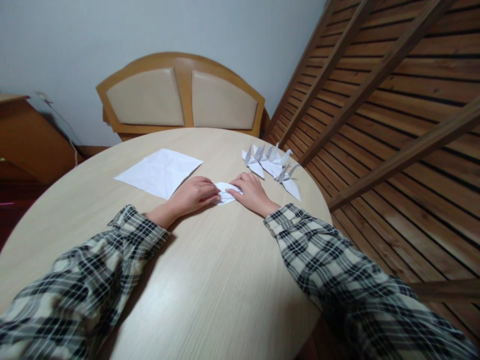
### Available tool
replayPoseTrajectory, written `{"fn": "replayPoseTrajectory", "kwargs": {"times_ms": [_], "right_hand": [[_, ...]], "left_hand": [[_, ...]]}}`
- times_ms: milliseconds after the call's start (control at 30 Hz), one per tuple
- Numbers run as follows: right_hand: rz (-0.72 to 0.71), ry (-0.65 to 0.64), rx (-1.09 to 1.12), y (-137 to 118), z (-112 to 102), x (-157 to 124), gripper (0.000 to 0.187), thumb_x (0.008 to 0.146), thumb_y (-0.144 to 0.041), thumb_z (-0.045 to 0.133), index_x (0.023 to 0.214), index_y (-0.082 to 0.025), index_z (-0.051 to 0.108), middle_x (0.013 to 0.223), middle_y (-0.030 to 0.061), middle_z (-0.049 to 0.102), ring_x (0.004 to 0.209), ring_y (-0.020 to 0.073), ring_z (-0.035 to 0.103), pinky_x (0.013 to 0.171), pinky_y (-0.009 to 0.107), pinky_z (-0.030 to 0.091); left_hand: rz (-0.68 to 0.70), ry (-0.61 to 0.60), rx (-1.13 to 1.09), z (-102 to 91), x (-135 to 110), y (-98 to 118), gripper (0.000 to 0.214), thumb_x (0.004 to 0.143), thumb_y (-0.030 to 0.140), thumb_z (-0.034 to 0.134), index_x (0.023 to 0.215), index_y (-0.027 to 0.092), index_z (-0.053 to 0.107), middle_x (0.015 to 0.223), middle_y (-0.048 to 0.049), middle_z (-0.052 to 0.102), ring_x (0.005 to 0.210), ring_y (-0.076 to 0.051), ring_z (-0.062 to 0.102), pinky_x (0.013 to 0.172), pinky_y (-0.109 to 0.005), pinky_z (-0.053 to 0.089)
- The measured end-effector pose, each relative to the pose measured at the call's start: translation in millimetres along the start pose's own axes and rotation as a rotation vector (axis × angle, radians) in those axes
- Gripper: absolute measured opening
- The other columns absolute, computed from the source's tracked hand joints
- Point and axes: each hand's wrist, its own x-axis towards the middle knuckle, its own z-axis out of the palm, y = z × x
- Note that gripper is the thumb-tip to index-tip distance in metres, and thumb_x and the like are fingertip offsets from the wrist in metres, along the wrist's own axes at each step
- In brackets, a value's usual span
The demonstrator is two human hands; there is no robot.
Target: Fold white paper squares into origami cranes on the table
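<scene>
pressing a small folded paper (225, 190) against the bench (210, 280), i hold its left end in my left hand (191, 194) and its right end in my right hand (251, 191), fingers drawn close. it looks only partly shaped. beyond my right hand, several paper birds (273, 161) look finished (too bunched to count); the white sheet (153, 172) near my left lies flat, unshaped.

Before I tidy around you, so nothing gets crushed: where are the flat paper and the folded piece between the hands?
Flat paper (158, 171), head view: middle of its upper face.
Folded piece (225, 196), head view: its uncovered part.
</scene>
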Motion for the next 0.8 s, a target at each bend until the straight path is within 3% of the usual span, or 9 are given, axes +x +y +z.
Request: {"fn": "replayPoseTrajectory", "kwargs": {"times_ms": [133, 300, 400, 633, 800], "right_hand": [[-0.032, -0.026, 0.021, -6, 0, 0, 0.029, 0.091, -0.043, 0.058, 0.103, -0.018, 0.067, 0.103, 0.0085, 0.058, 0.099, 0.0227, 0.049, 0.088, 0.036, 0.036], [-0.065, -0.029, 0.084, -8, 0, 1, 0.021, 0.092, -0.033, 0.057, 0.105, -0.018, 0.062, 0.107, 0.0083, 0.06, 0.102, 0.0224, 0.051, 0.09, 0.036, 0.036], [-0.095, -0.026, 0.111, -8, 0, 1, 0.019, 0.093, -0.026, 0.054, 0.107, -0.017, 0.062, 0.109, 0.0081, 0.062, 0.104, 0.022, 0.052, 0.093, 0.036, 0.037], [-0.163, -0.044, 0.141, -9, -1, 2, 0.034, 0.095, -0.02, 0.049, 0.127, -0.02, 0.057, 0.118, 0.0078, 0.063, 0.11, 0.0196, 0.054, 0.096, 0.036, 0.037], [-0.138, -0.032, 0.092, -10, -1, 5, 0.028, 0.097, -0.023, 0.049, 0.121, -0.023, 0.065, 0.11, 0.0055, 0.069, 0.101, 0.0187, 0.058, 0.09, 0.035, 0.039]], "left_hand": [[-0.145, 0.02, -0.01, -0.1, -1, -1, 0.031, 0.091, 0.045, 0.057, 0.106, 0.019, 0.065, 0.102, -0.0105, 0.068, 0.095, -0.024, 0.062, 0.083, -0.04, 0.051], [-0.225, 0.027, 0.034, 7.4, -2, -9, 0.059, 0.084, 0.055, 0.063, 0.128, 0.017, 0.052, 0.129, -0.0148, 0.059, 0.116, -0.03, 0.056, 0.099, -0.047, 0.044], [-0.259, 0.011, 0.033, 10.6, -3, -12, 0.055, 0.088, 0.052, 0.058, 0.128, 0.015, 0.053, 0.128, -0.0153, 0.06, 0.117, -0.029, 0.055, 0.101, -0.047, 0.043], [-0.209, -0.012, -0.034, 8.1, -2, -10, 0.036, 0.093, 0.038, 0.053, 0.123, 0.017, 0.059, 0.119, -0.0121, 0.065, 0.11, -0.025, 0.058, 0.097, -0.046, 0.047], [-0.192, -0.023, -0.059, 7.2, 0, -8, 0.035, 0.093, 0.035, 0.051, 0.122, 0.018, 0.061, 0.12, -0.0131, 0.066, 0.112, -0.026, 0.059, 0.099, -0.048, 0.047]]}}
